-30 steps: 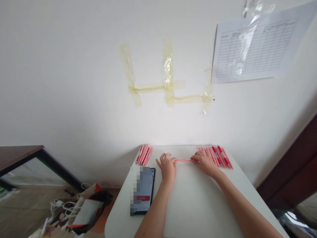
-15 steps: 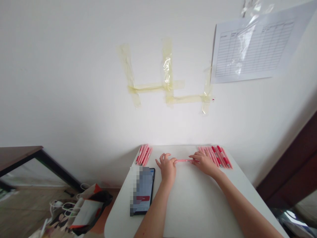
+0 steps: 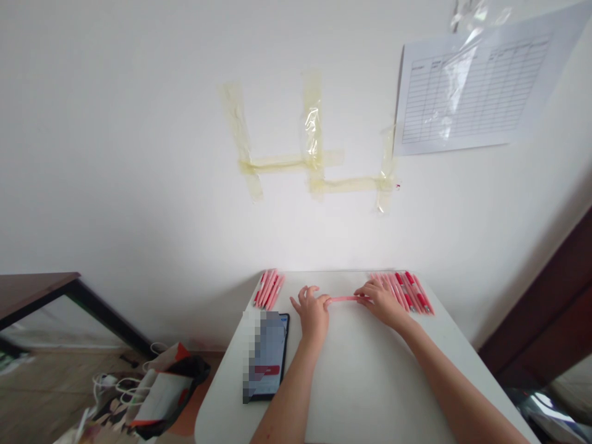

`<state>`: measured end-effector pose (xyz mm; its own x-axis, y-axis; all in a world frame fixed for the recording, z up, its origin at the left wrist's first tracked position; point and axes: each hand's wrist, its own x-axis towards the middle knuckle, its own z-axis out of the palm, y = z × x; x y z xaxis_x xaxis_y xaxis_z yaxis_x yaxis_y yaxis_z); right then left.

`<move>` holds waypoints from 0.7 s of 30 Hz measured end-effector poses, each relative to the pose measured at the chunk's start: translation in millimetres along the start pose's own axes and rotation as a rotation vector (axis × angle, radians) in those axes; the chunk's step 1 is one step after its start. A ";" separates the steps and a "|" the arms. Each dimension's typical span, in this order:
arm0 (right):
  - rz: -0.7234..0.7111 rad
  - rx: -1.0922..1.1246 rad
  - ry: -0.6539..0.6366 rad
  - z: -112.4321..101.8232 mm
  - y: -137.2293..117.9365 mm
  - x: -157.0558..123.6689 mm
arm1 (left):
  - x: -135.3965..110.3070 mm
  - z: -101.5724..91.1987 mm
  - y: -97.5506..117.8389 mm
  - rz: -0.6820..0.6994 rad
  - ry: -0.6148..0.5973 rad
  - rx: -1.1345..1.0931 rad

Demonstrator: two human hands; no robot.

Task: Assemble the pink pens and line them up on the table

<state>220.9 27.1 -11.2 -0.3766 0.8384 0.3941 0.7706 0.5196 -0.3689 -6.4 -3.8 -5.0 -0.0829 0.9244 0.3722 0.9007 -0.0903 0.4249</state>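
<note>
A pink pen (image 3: 345, 299) is stretched level between my two hands over the far part of a white table (image 3: 365, 382). My left hand (image 3: 313, 311) pinches its left end, with the other fingers fanned out. My right hand (image 3: 380, 302) is closed on its right end. A small row of pink pens (image 3: 269, 288) lies at the table's far left corner. A wider row of pink and red pens (image 3: 409, 292) lies at the far right, just beside my right hand.
A phone (image 3: 266, 356) with its screen lit lies at the table's left edge. White wall behind bears yellowed tape strips (image 3: 314, 154) and a printed chart (image 3: 472, 86). Bags and cables (image 3: 152, 394) sit on the floor left; a dark table (image 3: 41, 293) stands farther left.
Both hands stay on the pen; my right hand has shifted very slightly along it. Nothing else has moved.
</note>
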 end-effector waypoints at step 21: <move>0.070 -0.104 0.120 -5.8 7.9 -1.7 | 0.0 -0.8 -0.6 -0.029 0.036 0.029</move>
<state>230.7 28.8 -9.9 -0.2610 0.8429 0.4705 0.8442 0.4357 -0.3121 -7.3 -4.1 -4.6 -0.1241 0.9125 0.3898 0.9098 -0.0522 0.4118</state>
